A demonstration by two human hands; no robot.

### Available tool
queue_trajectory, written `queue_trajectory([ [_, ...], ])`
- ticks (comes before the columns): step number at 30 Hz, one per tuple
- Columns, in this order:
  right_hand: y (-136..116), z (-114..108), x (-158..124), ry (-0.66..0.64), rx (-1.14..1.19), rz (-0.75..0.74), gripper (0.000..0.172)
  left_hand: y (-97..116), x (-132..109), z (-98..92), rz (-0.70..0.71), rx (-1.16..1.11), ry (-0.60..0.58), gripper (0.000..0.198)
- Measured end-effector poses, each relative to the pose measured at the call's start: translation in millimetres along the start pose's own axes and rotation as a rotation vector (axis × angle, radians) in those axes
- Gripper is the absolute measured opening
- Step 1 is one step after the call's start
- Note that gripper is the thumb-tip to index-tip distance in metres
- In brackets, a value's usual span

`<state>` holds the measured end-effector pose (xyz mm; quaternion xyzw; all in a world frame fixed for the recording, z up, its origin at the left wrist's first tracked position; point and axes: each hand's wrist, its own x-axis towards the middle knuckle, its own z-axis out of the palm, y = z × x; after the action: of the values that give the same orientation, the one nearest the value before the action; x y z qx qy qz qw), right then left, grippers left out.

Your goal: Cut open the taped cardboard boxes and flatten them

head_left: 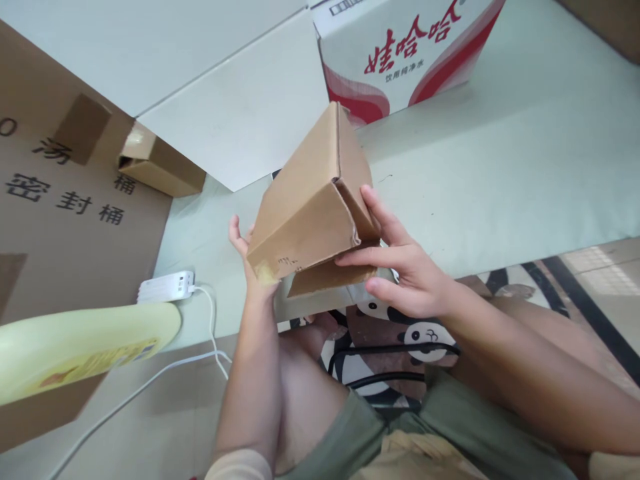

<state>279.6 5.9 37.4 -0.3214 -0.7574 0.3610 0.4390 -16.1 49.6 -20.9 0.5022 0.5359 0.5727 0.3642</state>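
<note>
A small brown cardboard box (310, 200) is held up between both hands above the near edge of the pale green table (525, 153). My left hand (249, 257) supports the box from below and behind, fingers mostly hidden by it. My right hand (400, 263) presses on the box's end flaps, with thumb and fingers laid along the folded flap at the box's lower right. The box is tilted, one corner pointing up and away.
A white carton with red Chinese print (400, 47) stands at the back. A big brown carton (60, 200) fills the left, a small open brown box (155, 163) beside it. White power strip (167, 287) with cable, yellow bottle (80, 347) lower left, white board (235, 113) behind.
</note>
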Motion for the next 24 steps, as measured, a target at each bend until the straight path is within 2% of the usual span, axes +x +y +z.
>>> queue_trajectory([
  [4, 1.4, -2.3, -1.1, 0.002, -0.033, 0.011, 0.041, -3.9, 2.7, 5.8, -0.008, 0.099, 0.041, 0.137],
  [8, 3.5, -3.3, -1.0, 0.031, -0.032, 0.011, 0.041, -4.0, 4.1, 11.3, -0.048, 0.053, 0.088, 0.128],
  [10, 5.1, -3.6, -1.1, 0.055, -0.035, 0.015, 0.041, -3.8, 4.0, 12.3, -0.042, 0.014, 0.065, 0.13],
  [14, 9.0, -3.9, -1.7, 0.103, -0.072, 0.075, 0.043, -1.3, 2.6, 11.6, -0.002, -0.106, -0.057, 0.141],
  [16, 11.1, -3.3, -1.9, 0.139, -0.087, 0.105, 0.046, 1.6, 1.2, 11.2, 0.013, -0.147, -0.105, 0.131],
  [20, 15.7, 0.7, -2.3, 0.22, -0.129, 0.141, 0.046, 7.8, -2.3, 12.6, -0.008, -0.203, -0.122, 0.111],
  [24, 19.5, 6.8, -3.2, 0.231, -0.242, 0.159, 0.034, 11.1, -4.1, 16.8, -0.045, -0.212, -0.106, 0.115],
])
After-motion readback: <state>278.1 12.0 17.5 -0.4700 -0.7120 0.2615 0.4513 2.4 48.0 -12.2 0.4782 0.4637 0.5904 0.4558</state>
